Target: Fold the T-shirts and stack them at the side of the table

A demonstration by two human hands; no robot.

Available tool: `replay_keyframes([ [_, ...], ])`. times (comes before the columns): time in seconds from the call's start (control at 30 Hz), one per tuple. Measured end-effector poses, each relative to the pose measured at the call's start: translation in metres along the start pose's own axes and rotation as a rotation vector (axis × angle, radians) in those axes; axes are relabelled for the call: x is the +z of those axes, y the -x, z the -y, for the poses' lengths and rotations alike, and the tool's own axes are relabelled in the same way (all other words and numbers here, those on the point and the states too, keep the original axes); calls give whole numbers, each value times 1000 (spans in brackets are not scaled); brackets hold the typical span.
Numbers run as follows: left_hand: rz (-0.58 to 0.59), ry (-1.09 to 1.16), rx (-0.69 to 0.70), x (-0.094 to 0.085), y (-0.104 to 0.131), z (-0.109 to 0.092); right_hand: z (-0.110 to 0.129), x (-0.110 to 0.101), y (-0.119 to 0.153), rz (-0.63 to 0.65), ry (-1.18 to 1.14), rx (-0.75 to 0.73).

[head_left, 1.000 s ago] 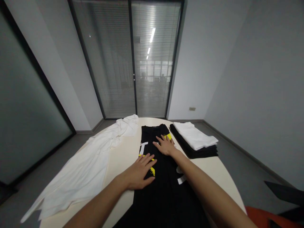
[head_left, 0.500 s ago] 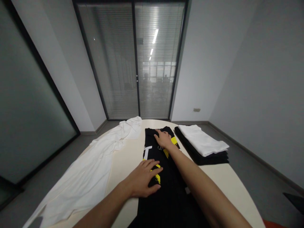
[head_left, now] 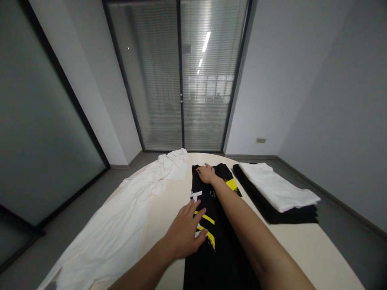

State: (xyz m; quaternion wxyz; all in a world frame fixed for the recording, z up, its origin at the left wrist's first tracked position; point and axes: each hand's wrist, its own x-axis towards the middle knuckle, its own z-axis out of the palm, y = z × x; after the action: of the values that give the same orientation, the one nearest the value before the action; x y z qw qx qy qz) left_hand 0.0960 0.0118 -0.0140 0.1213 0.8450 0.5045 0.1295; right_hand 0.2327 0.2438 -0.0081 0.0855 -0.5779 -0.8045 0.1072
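Note:
A black T-shirt (head_left: 222,245) with yellow and white print lies lengthwise on the table, narrowed into a long strip. My left hand (head_left: 187,229) rests at its left edge beside the print, fingers spread and open. Farther up, close to the shirt's far end, my right hand (head_left: 207,174) lies on the black cloth with its fingers stretched out. The right forearm crosses over the shirt and hides part of its right side.
A white garment (head_left: 121,213) lies rumpled along the left of the pale round table (head_left: 169,201). To the right sits a stack of folded black clothes (head_left: 290,215), topped by a folded white one (head_left: 273,187). Behind the table stand glass doors with blinds (head_left: 181,121).
My right hand has shifted leftward along the shirt's far end, baring more yellow print. The left hand has turned slightly and still lies at the left edge. The view has swung a little left.

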Motion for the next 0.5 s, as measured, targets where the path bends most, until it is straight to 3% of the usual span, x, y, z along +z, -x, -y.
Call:
replay_keyframes([
  [0.23,-3,9,0,-1,-1,1,-4,7,-6,-50,40,0],
  [0.5,-41,20,15,1,1,1,-11,8,7,-39,78,44],
])
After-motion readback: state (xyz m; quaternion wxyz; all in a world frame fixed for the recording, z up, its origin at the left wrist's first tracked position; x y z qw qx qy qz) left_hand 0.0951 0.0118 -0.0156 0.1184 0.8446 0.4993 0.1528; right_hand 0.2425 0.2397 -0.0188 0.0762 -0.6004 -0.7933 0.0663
